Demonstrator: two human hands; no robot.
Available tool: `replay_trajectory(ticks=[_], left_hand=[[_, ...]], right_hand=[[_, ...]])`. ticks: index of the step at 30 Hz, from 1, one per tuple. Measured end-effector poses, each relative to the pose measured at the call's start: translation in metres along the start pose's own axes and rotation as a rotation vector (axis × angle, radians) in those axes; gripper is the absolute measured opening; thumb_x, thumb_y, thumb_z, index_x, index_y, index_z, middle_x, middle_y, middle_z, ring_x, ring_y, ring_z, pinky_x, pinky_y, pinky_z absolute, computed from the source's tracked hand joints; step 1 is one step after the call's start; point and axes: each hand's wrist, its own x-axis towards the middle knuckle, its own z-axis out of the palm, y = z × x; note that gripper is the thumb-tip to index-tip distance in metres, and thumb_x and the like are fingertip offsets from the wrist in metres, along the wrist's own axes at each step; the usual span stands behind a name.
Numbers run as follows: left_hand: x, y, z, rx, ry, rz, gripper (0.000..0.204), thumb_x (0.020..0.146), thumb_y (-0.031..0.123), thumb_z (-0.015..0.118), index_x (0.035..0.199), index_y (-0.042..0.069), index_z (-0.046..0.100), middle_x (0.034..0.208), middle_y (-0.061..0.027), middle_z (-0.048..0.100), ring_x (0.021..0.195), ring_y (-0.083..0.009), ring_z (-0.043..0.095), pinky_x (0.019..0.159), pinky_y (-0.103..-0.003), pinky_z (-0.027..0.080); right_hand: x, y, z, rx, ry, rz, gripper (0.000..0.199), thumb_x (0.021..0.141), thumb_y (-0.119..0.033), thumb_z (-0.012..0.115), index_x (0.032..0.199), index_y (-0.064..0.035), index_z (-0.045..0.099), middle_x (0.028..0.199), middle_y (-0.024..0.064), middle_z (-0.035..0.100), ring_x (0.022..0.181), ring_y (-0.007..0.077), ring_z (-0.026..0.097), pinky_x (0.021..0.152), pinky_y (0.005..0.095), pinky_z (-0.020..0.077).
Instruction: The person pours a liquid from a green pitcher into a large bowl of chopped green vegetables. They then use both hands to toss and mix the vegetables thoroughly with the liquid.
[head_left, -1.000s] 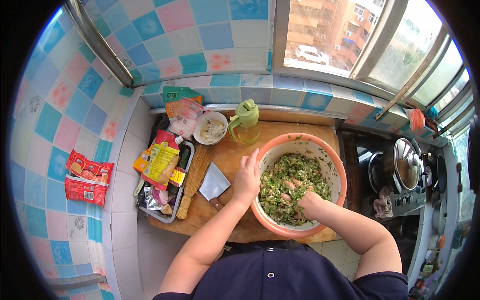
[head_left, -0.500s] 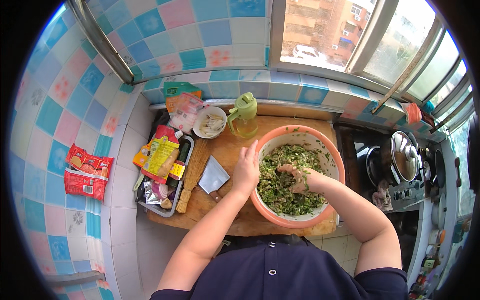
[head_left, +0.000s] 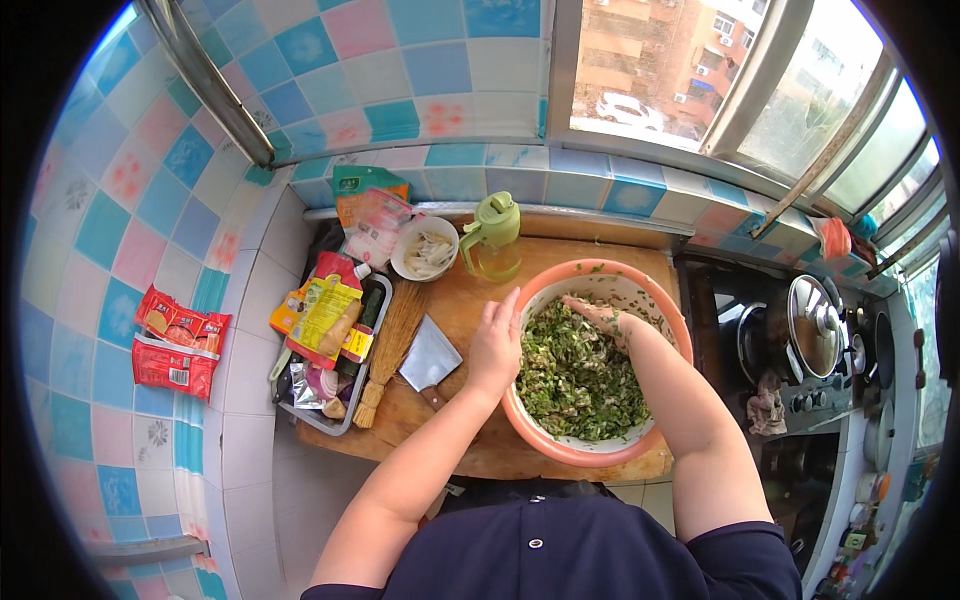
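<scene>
An orange-rimmed basin point(head_left: 672, 300) with a white inside holds a chopped green filling point(head_left: 580, 385) with pale bits mixed in. My left hand point(head_left: 497, 340) is closed against the basin's left rim, its fingers pointing away along the outside. Inside the basin, my right hand point(head_left: 603, 318) reaches to the far side. Its visible fingers stretch leftward across the filling, and the other fingertips are hidden in it. Left of the basin, a cleaver point(head_left: 431, 354) lies flat near my left hand.
A green-lidded jug point(head_left: 494, 240) and a bowl of pale slices point(head_left: 426, 249) stand behind. Leftward are a straw brush point(head_left: 388, 355) and a grey tray point(head_left: 345, 424) of packets and vegetables. Rightward is a stove with a lidded pot point(head_left: 812, 325). Red packets point(head_left: 180, 342) are at far left.
My right hand has moved from the middle of the filling to the basin's far side, its fingers straighter. The filling has shifted and looks heaped differently. My left hand stays at the rim.
</scene>
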Motion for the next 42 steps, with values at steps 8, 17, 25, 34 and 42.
replay_trajectory(ticks=[8,17,25,34,42], left_hand=[[0.001,0.004,-0.004,-0.029,0.000,-0.032,0.033,0.095,0.014,0.046,0.127,0.007,0.050,0.098,-0.0154,0.054,0.088,-0.0336,0.056,0.078,-0.038,0.045],[0.000,0.003,0.000,-0.033,-0.020,0.004,0.034,0.095,0.015,0.046,0.128,0.008,0.048,0.104,-0.0151,0.053,0.088,-0.0368,0.057,0.075,-0.042,0.046],[0.002,0.002,-0.002,0.007,-0.042,0.010,0.035,0.095,0.016,0.045,0.129,0.008,0.047,0.103,-0.0152,0.053,0.089,-0.0367,0.057,0.075,-0.043,0.046],[0.002,0.002,-0.005,0.009,-0.044,-0.007,0.035,0.094,0.015,0.045,0.129,0.008,0.047,0.104,-0.0146,0.053,0.088,-0.0360,0.057,0.074,-0.043,0.046],[0.002,0.001,0.001,-0.004,-0.004,0.003,0.033,0.095,0.015,0.046,0.127,0.008,0.050,0.102,-0.0143,0.054,0.086,-0.0363,0.057,0.072,-0.042,0.047]], right_hand=[[-0.088,-0.050,0.034,-0.453,0.016,-0.228,0.084,0.073,-0.058,0.063,0.131,-0.0002,0.044,0.130,0.0209,0.045,0.121,0.0339,0.045,0.099,0.0430,0.0372],[-0.083,-0.012,0.111,-1.183,0.079,-0.086,0.034,0.077,-0.026,0.060,0.102,-0.0047,0.068,0.114,0.0164,0.056,0.112,0.0305,0.050,0.090,0.0356,0.0445],[-0.028,0.003,0.072,-0.667,0.504,-0.328,0.058,0.071,-0.010,0.063,0.128,-0.0094,0.047,0.111,0.0163,0.057,0.091,0.0259,0.063,0.076,0.0327,0.0511],[-0.095,-0.049,-0.011,-0.360,0.148,-0.184,0.074,0.077,-0.029,0.068,0.141,-0.0183,0.034,0.138,0.0132,0.043,0.124,0.0292,0.045,0.103,0.0360,0.0368],[0.012,-0.082,-0.002,-0.099,-0.046,-0.107,0.061,0.074,-0.054,0.064,0.121,-0.0146,0.060,0.120,0.0122,0.060,0.117,0.0286,0.052,0.108,0.0419,0.0282]])
